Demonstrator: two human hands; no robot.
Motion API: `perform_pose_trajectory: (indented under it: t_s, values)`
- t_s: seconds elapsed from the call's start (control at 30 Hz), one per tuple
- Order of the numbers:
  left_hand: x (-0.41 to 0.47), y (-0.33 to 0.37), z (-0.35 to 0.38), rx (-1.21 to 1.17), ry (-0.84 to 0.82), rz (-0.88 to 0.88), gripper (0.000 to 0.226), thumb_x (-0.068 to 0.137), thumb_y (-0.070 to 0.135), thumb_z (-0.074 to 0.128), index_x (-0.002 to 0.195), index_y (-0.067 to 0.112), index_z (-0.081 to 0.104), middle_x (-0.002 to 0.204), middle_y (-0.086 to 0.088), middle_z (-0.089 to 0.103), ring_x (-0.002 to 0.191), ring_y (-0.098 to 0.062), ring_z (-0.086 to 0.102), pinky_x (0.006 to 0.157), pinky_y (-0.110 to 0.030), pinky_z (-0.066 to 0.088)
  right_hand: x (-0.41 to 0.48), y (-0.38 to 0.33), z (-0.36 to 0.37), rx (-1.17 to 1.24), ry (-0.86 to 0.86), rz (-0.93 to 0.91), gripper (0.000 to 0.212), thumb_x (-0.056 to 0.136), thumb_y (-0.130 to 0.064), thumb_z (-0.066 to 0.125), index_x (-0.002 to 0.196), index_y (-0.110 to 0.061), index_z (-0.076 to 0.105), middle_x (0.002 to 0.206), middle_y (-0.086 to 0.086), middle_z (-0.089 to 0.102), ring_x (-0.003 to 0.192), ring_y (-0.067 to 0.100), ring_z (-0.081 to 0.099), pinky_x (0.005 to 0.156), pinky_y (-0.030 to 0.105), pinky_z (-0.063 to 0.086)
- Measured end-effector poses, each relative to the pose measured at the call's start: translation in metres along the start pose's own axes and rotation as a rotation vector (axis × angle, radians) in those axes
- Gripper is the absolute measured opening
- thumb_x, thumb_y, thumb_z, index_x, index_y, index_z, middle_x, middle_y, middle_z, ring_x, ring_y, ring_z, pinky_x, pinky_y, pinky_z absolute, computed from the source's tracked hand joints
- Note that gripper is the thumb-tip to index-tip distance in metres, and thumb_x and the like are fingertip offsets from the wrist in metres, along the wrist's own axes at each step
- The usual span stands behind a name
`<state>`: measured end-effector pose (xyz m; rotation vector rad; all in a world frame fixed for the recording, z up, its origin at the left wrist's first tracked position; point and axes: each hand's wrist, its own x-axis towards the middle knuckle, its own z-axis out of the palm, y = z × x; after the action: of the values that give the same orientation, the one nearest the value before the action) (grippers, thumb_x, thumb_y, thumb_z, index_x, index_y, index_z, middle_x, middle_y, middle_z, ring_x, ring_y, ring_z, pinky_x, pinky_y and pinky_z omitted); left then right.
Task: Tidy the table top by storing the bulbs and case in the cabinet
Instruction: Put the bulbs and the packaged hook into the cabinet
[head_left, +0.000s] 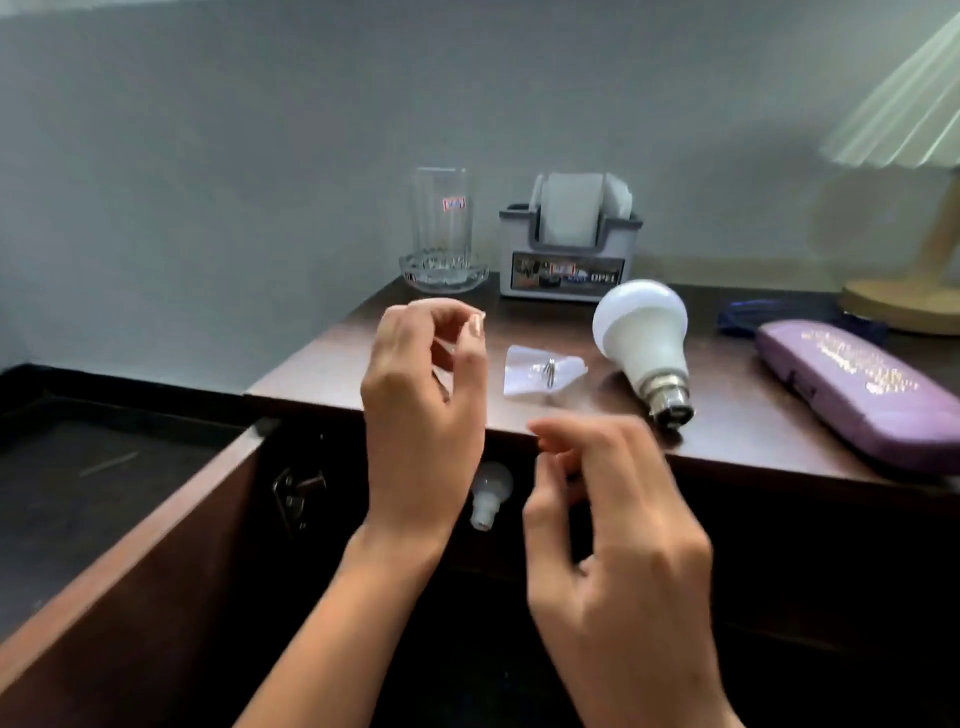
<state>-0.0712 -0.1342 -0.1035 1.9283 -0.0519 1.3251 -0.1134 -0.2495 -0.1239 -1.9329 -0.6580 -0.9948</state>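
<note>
Right hand is hovering blurred, grip unclear, just this side of the white bulb, nearer than my loosely curled, empty left hand; it is lying on the table, cap toward me.

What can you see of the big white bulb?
The bulb is matte white, plastic-looking, a round dome tapering to a metal cap. It lies on its side on the dark table top, dome toward the wall, cap near the front edge, between a white packet and the purple case. Nothing else touches it.
</note>
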Motion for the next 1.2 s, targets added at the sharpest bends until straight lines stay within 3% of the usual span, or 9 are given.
perform_pose_trajectory:
  t_s: [0.1, 0.2, 0.33, 0.47, 0.6, 0.67, 0.8, 1.03, 1.2]
  values:
    - [0.031, -0.008, 0.017, 0.084, -0.229, -0.115, 0.018, 0.087, 0.02, 0.06, 0.104, 0.014, 0.062, 0.095, -0.003, 0.054, 0.071, -0.003, 0.05, 0.068, -0.006, 0.037, 0.032, 0.0, -0.003, -0.18, 0.01, 0.034, 0.028, 0.074, -0.001, 0.056, 0.1, -0.006, 0.062, 0.098, 0.012, 0.061, 0.076, 0.026, 0.064, 0.075, 0.022, 0.046]
    - [0.04, -0.014, 0.032, 0.133, -0.398, -0.205, 0.025, 0.083, 0.026, 0.065, 0.105, 0.014, 0.064, 0.098, -0.004, 0.05, 0.066, -0.001, 0.048, 0.065, -0.008, 0.034, 0.044, 0.009, 0.01, -0.391, -0.065, 0.099, 0.046, 0.058, 0.009, 0.07, 0.103, 0.001, 0.063, 0.102, 0.021, 0.065, 0.072, 0.035, 0.068, 0.055, 0.031, 0.055]
    - [0.044, -0.016, 0.038, 0.154, -0.469, -0.284, 0.019, 0.081, 0.022, 0.067, 0.097, 0.012, 0.066, 0.109, -0.001, 0.043, 0.085, -0.017, 0.059, 0.082, -0.02, 0.042, 0.051, 0.024, 0.031, -0.505, -0.099, 0.041, 0.047, 0.063, 0.003, 0.045, 0.107, 0.002, 0.063, 0.109, 0.023, 0.067, 0.09, 0.034, 0.069, 0.064, 0.041, 0.056]
    - [0.043, -0.018, 0.036, 0.132, -0.451, -0.331, 0.004, 0.079, 0.014, 0.069, 0.078, 0.013, 0.066, 0.116, 0.0, 0.043, 0.074, -0.006, 0.058, 0.07, -0.012, 0.046, 0.049, 0.034, 0.042, -0.522, -0.165, 0.109, 0.049, 0.055, 0.005, 0.075, 0.102, 0.0, 0.067, 0.1, 0.02, 0.071, 0.089, 0.035, 0.069, 0.064, 0.042, 0.056]
    - [0.039, -0.02, 0.041, 0.18, -0.411, -0.289, 0.009, 0.079, 0.012, 0.069, 0.072, 0.008, 0.068, 0.111, 0.003, 0.047, 0.063, 0.003, 0.051, 0.062, 0.0, 0.039, 0.047, 0.034, 0.047, -0.496, -0.143, 0.07, 0.034, 0.069, -0.01, 0.05, 0.096, -0.004, 0.069, 0.089, 0.01, 0.074, 0.089, 0.032, 0.07, 0.073, 0.033, 0.055]
    - [0.04, -0.019, 0.041, 0.175, -0.398, -0.257, 0.011, 0.08, 0.01, 0.069, 0.07, 0.008, 0.065, 0.102, 0.004, 0.049, 0.062, 0.002, 0.052, 0.061, 0.002, 0.037, 0.045, 0.035, 0.047, -0.455, -0.093, 0.065, 0.032, 0.068, -0.012, 0.053, 0.093, -0.005, 0.07, 0.087, 0.007, 0.074, 0.088, 0.029, 0.07, 0.084, 0.029, 0.048]
    - [0.04, -0.019, 0.038, 0.175, -0.381, -0.187, 0.015, 0.08, 0.01, 0.068, 0.068, 0.014, 0.06, 0.074, 0.006, 0.056, 0.06, 0.002, 0.051, 0.059, -0.001, 0.035, 0.041, 0.033, 0.044, -0.352, -0.063, 0.056, 0.033, 0.073, -0.012, 0.042, 0.091, -0.005, 0.068, 0.086, 0.009, 0.072, 0.084, 0.028, 0.068, 0.085, 0.03, 0.04]
    - [0.027, -0.002, 0.022, -0.048, -0.221, -0.136, 0.007, 0.076, 0.012, 0.071, 0.072, 0.015, 0.066, 0.072, -0.001, 0.066, 0.066, -0.004, 0.057, 0.066, -0.013, 0.043, 0.023, 0.026, 0.021, -0.224, -0.008, 0.065, 0.03, 0.072, 0.001, 0.057, 0.1, -0.004, 0.067, 0.103, 0.016, 0.067, 0.098, 0.031, 0.062, 0.087, 0.025, 0.04]
    - [-0.022, 0.018, -0.012, -0.094, -0.106, -0.087, 0.008, 0.076, 0.019, 0.068, 0.077, 0.026, 0.065, 0.073, 0.009, 0.065, 0.07, -0.003, 0.061, 0.069, -0.016, 0.047, -0.012, 0.004, -0.007, -0.083, 0.138, 0.06, 0.02, 0.082, -0.013, 0.056, 0.094, -0.013, 0.072, 0.111, 0.013, 0.063, 0.101, 0.017, 0.059, 0.092, 0.008, 0.037]
